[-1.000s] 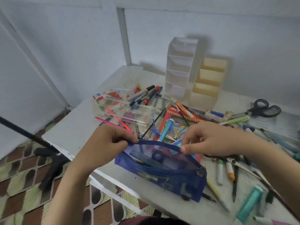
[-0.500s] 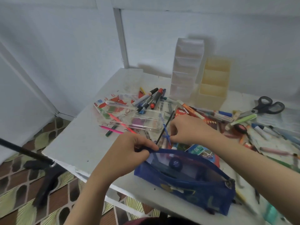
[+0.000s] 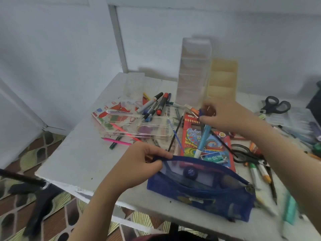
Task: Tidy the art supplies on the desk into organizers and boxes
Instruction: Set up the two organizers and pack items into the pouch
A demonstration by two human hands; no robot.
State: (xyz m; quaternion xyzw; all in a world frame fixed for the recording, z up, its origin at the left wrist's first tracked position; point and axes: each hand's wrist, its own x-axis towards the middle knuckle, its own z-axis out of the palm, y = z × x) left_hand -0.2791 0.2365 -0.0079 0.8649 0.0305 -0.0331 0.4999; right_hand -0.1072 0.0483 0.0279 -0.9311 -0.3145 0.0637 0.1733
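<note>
One blue mesh pouch (image 3: 199,193) lies open at the near edge of the bench (image 3: 78,153), its upper rim pinched by the left hand (image 3: 137,168). The right hand (image 3: 224,117), blurred, seems to pinch a dark pen (image 3: 201,113) just above the coloured-pencil box (image 3: 191,136), fingers curled

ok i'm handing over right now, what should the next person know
Left grip pinches the open rim of the blue mesh pouch near the desk front edge.
Right grip is over the coloured pencil box, fingers curled at something small and blue; too blurred to confirm a hold.
Done: a few items show inside the pouch.
Left: markers, black scissors and loose pens lie scattered; the white organizer and yellow organizer stand at the back.
</note>
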